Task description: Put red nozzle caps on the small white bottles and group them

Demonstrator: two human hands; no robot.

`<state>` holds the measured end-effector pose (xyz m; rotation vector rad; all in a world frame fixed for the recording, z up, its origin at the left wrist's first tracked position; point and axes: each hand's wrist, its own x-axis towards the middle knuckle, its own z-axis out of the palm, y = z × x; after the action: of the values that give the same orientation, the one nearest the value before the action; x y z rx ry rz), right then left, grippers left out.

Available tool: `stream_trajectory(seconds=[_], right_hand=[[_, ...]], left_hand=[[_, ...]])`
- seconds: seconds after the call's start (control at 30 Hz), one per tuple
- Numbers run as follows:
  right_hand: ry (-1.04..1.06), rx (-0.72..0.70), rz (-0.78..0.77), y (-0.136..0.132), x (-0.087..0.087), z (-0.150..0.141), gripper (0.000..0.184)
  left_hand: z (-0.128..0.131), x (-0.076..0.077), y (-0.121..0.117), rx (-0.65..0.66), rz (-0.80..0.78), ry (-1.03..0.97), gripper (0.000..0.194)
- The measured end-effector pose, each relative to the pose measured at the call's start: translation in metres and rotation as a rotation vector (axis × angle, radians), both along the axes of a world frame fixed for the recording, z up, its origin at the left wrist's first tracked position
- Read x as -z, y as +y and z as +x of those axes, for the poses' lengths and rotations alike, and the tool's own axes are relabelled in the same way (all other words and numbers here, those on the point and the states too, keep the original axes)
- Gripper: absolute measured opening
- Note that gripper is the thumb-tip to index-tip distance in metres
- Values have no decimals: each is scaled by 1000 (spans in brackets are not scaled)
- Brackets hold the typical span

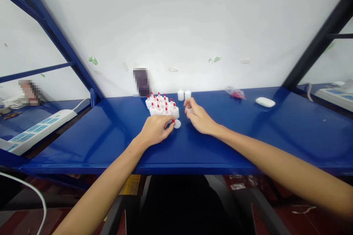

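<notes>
My left hand (157, 129) is closed, thumb and fingertips pinched at a small red cap (173, 120). Right beside those fingertips is a round white piece (177, 124); whether it is joined to the cap I cannot tell. A bit of red also peeks out under this hand. My right hand (200, 118) has its fingers curled around a small white piece (189, 110), mostly hidden, perhaps a bottle. Beyond my left hand stands a tight group of small white bottles (158, 110) with red tips. Two white bottles without red tips (180, 95) stand upright near the wall.
The blue table (116, 132) meets a white wall. A dark blurred object (142, 82) leans there. Towards the right lie a clear bag with red pieces (235, 93) and a white oval case (265, 102). Blue shelf posts and a power strip (41, 130) are at the left.
</notes>
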<state>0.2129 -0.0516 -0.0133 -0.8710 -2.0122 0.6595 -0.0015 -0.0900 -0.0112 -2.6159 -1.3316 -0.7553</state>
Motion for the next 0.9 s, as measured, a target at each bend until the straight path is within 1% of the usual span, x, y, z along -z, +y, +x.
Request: stream_trajectory(seconds=[0.07, 0.13, 0.27, 0.33, 0.47, 0.63, 0.7, 0.73, 0.8, 0.9], right_hand=[[-6, 29, 42, 4, 3, 0, 23], [-26, 44, 47, 5, 4, -2, 20], [-3, 63, -44, 1, 2, -4, 18], [66, 31, -102, -2, -1, -4, 17], [174, -94, -177, -7, -4, -3, 21], [169, -128, -268, -16, -5, -6, 25], [147, -122, -266, -20, -6, -7, 26], [143, -127, -264, -22, -6, -8, 27], [151, -161, -280, -25, -6, -9, 28], [211, -266, -341, -30, -4, -12, 31]], left_hand=[[-1, 2, 3, -76, 7, 57, 26], [-4, 2, 4, -115, 37, 51, 29], [-19, -5, 0, -115, 53, 91, 18], [-26, -9, -1, -120, 43, 139, 15], [-33, -11, -1, -113, 7, 196, 16], [-33, -10, 0, -48, -44, 167, 14], [-29, -11, -2, 16, -43, 87, 13], [-25, -12, -4, 58, -38, 10, 12], [-16, -14, -8, 147, -35, -200, 11], [3, -16, -14, 251, -61, -507, 11]])
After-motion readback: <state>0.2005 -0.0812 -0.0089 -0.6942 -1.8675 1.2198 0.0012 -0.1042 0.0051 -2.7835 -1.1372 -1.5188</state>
